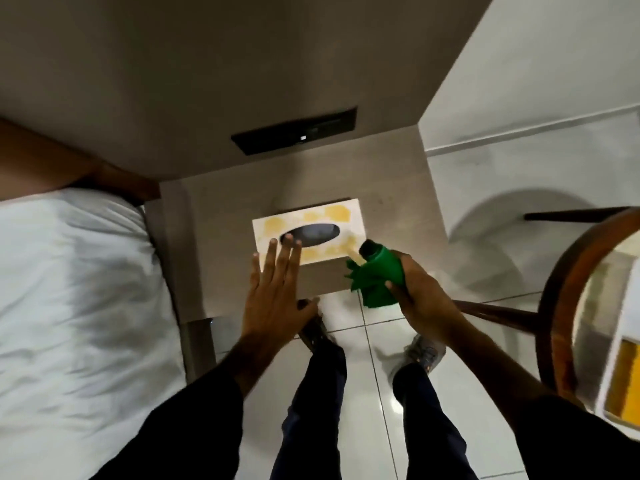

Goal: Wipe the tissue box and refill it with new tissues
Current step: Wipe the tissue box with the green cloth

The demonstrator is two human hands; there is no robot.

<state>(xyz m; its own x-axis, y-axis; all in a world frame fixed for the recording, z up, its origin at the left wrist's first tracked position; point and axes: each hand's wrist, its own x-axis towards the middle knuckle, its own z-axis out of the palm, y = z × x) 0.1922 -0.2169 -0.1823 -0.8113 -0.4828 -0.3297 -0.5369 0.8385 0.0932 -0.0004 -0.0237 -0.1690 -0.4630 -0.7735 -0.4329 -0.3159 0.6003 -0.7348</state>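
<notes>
A white tissue box (332,216) with yellow patches and a dark oval slot lies flat on a small grey bedside table (225,209). No tissue shows in the slot. My left hand (277,289) is open, fingers spread, with its fingertips over the box's near left edge. My right hand (415,289) hovers just right of the box, gripping a crumpled green cloth (374,282) whose dark end points toward the box's near right corner. Whether the cloth touches the box, I cannot tell.
A bed with white sheets (76,289) lies along the left. A black panel (294,135) sits in the wall behind the table. A round wooden chair (561,306) stands at the right on white floor tiles (374,358). My legs and shoes are below.
</notes>
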